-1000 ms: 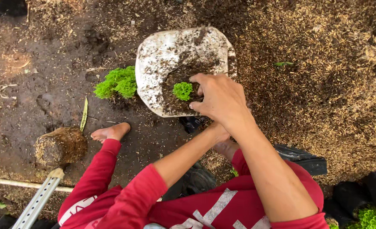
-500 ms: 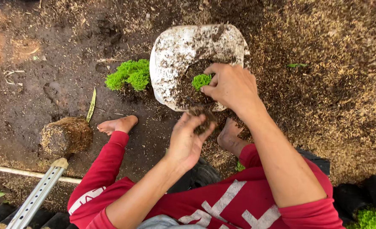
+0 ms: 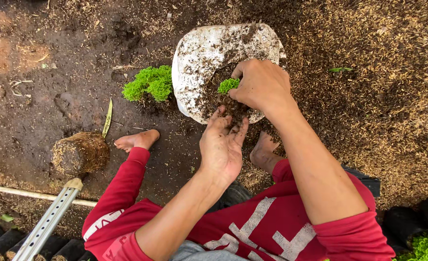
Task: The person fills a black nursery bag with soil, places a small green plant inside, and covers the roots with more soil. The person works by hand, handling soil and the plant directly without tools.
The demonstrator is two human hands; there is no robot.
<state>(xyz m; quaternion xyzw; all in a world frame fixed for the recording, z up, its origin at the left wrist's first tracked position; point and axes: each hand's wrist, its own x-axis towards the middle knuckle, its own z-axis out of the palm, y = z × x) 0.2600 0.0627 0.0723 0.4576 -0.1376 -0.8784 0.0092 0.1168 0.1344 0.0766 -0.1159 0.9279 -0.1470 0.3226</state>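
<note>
- The right hand [image 3: 262, 87] is curling over the mouth of the white bag [image 3: 199, 53], its fingers closed around the base of a small green seedling [image 3: 228, 85] and holding it upright in the soil.
- The left hand [image 3: 222, 145] is lying open, palm up, just below the bag's mouth, with its soil-smeared fingertips touching the dark soil [image 3: 214, 99] at the rim; it is gripping nothing.
- The seedling is sitting just beyond the left fingertips, up and slightly to the right, so the right hand is the nearer one and is already on it.
- The bag is lying tilted on the ground, its long axis running away from the person, mouth facing the hands.
- One more clump of green plant [image 3: 148, 83] is sitting on the ground just left of the bag, apart from both hands.
- One root ball [image 3: 78, 153] is resting well to the left, near the left foot [image 3: 136, 140]; the right foot [image 3: 263, 151] is tucked under the right forearm.
- Count: one bag, one seedling in it, one loose clump, one root ball, one perforated metal bar [image 3: 47, 224] at lower left.
- More greenery [image 3: 424, 247] is showing at the bottom right corner.
</note>
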